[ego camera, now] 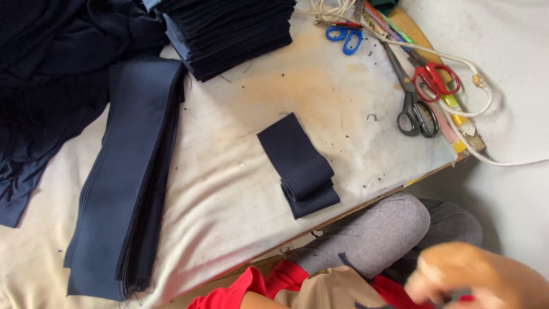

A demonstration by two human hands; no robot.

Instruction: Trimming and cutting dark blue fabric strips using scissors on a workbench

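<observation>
Navy cloth is the work here, but my right hand (474, 277) is off it: blurred at the lower right, down by the grey-clad knee (389, 229), below the edge of the white padded table (229, 189), fingers seemingly curled, though I cannot tell whether they hold anything. My left hand is out of view. The nearest piece on the table is the folded navy fabric band (300, 166), lying flat near that front edge, untouched. I judge this a pause between pieces; the next move calls for reaching up over the edge to it without dragging the fold open. Left of the band lies a long stack of navy fabric strips (128, 171); behind it stands a tall pile of folded dark pieces (229, 34). Right of the band rest black-handled scissors (414, 111), red-handled scissors (437, 80), blue-handled scissors (345, 35) and a white cord (474, 109). I see no containers.
</observation>
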